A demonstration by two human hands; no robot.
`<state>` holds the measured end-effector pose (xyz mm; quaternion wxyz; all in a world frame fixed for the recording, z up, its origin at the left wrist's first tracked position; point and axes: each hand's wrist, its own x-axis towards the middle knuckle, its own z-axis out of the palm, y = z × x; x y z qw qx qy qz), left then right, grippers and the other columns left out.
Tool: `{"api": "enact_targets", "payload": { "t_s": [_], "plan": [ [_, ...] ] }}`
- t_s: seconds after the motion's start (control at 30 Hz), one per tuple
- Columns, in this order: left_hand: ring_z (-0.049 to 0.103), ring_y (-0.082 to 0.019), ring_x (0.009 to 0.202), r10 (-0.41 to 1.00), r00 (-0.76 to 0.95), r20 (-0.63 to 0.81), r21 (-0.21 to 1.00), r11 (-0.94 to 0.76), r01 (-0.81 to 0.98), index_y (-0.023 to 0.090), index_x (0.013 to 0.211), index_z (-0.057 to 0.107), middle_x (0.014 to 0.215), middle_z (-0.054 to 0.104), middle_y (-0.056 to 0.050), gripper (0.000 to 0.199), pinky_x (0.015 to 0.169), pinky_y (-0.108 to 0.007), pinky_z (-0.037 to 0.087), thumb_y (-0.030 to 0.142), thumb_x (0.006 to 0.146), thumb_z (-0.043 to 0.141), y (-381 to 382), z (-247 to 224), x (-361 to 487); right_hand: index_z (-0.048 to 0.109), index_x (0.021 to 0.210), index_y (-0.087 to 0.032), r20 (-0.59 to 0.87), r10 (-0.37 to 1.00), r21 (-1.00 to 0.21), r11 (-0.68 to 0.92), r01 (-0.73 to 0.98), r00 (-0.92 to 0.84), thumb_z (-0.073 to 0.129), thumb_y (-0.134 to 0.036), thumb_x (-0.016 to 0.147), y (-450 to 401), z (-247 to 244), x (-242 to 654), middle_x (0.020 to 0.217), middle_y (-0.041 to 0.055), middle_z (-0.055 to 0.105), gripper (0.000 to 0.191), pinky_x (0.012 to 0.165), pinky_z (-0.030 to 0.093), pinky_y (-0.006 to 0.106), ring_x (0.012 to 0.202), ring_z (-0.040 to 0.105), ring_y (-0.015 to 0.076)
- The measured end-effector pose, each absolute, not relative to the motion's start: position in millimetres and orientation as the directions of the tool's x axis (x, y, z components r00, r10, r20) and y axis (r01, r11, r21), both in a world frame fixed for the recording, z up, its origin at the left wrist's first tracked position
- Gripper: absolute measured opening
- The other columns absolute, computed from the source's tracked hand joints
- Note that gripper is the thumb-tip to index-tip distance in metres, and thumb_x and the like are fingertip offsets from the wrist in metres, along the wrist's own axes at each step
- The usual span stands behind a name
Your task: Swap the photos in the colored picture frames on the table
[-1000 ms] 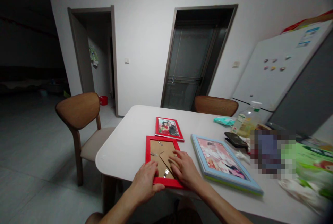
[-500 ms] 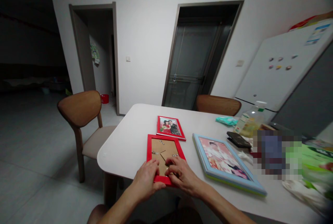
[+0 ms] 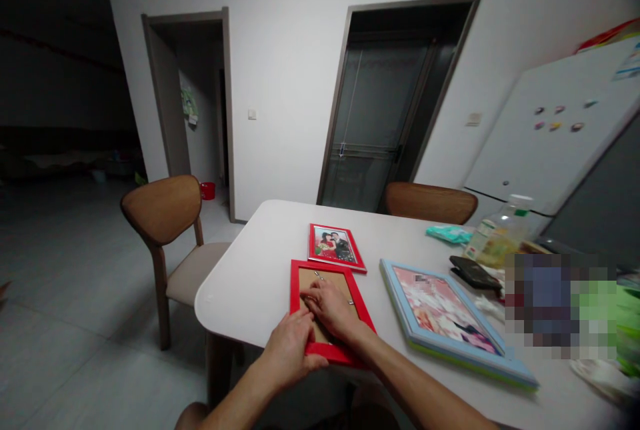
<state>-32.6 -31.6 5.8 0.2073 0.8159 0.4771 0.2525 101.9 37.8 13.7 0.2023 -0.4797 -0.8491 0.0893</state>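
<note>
A red picture frame (image 3: pixel 297 283) lies face down near the table's front edge, its brown backing board (image 3: pixel 309 278) showing. My left hand (image 3: pixel 291 345) grips its near left corner, the thumb along the near edge and the fingers over the left side. Across the board reaches my right hand (image 3: pixel 330 309), fingers bent together at the left inner edge; what is under the fingertips is hidden. One metal clip (image 3: pixel 319 275) shows at the far edge and another clip (image 3: pixel 351 301) at the right. Just beyond, a second red frame (image 3: pixel 356 250) with a couple's picture lies face up.
A light blue picture frame (image 3: pixel 415 330) lies to the right on the white table (image 3: pixel 245 270). Farther right are a black object (image 3: pixel 475 273), a clear bottle (image 3: pixel 500 230), a teal packet (image 3: pixel 449 235) and bags. Wooden chairs stand at left (image 3: pixel 163 210) and behind (image 3: pixel 430 202).
My right hand has moved from the frame's near edge up and left across the backing board. My left hand stays at the near left corner. The whole view has shifted slightly.
</note>
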Motion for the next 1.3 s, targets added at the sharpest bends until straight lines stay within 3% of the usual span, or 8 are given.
{"api": "enact_targets", "payload": {
  "t_s": [0.27,0.6,0.77,1.03,1.2,1.3],
  "plan": [
    [0.042,-0.027,0.109,0.881,0.406,0.244,0.582,-0.468,0.665,0.015,0.113,0.046,0.118,0.049,-0.012,0.067,0.092,-0.036,0.033,0.034,0.054,0.072,-28,-4,-32,0.065,0.080,-0.019,0.251,0.909,-0.333,0.403,0.852,-0.332,0.043,-0.022,0.076,48,8,97,0.079,0.0058,0.063,0.023,0.067,0.035,0.023,0.075,0.053,0.0146],
    [0.048,-0.025,0.102,0.871,0.422,0.251,0.565,-0.486,0.667,0.019,0.104,0.051,0.109,0.054,-0.008,0.055,0.088,-0.035,0.036,0.033,0.055,0.072,-29,2,-31,0.067,0.068,-0.019,0.241,0.885,-0.353,0.463,0.813,-0.399,0.049,-0.025,0.071,51,6,98,0.075,0.0027,0.064,0.019,0.066,0.035,0.019,0.072,0.054,0.0123],
    [0.044,-0.028,0.108,0.886,0.411,0.213,0.542,-0.457,0.705,0.013,0.106,0.051,0.116,0.050,-0.014,0.060,0.092,-0.037,0.034,0.033,0.054,0.073,-33,5,-33,0.065,0.083,-0.017,0.266,0.940,-0.402,0.307,0.862,-0.211,0.041,-0.026,0.076,74,3,110,0.082,0.0056,0.066,0.026,0.064,0.036,0.021,0.074,0.057,0.0136],
    [0.045,-0.026,0.107,0.898,0.407,0.166,0.503,-0.432,0.749,0.010,0.108,0.049,0.116,0.050,-0.015,0.060,0.091,-0.034,0.035,0.032,0.057,0.071,-37,14,-34,0.061,0.072,-0.014,0.196,0.980,-0.456,0.052,0.889,0.043,0.051,-0.032,0.072,111,-6,115,0.075,0.0095,0.064,0.020,0.058,0.036,0.024,0.070,0.056,0.0164],
    [0.045,-0.026,0.107,0.902,0.406,0.148,0.487,-0.423,0.764,0.011,0.114,0.045,0.116,0.051,-0.015,0.066,0.095,-0.039,0.030,0.033,0.056,0.070,-44,19,-37,0.056,0.084,-0.013,0.171,0.984,-0.531,0.047,0.846,0.053,0.045,-0.037,0.079,117,-8,121,0.081,0.0032,0.059,0.027,0.066,0.043,0.030,0.070,0.055,0.0116],
    [0.037,-0.029,0.115,0.900,0.411,0.144,0.474,-0.428,0.770,0.013,0.111,0.047,0.124,0.044,-0.016,0.067,0.098,-0.046,0.021,0.032,0.052,0.073,-47,16,-28,0.058,0.071,-0.013,0.212,0.976,-0.613,0.096,0.784,0.046,0.044,-0.034,0.077,112,-3,128,0.073,0.0040,0.062,0.026,0.065,0.042,0.027,0.068,0.056,0.0138]
  ]
}}
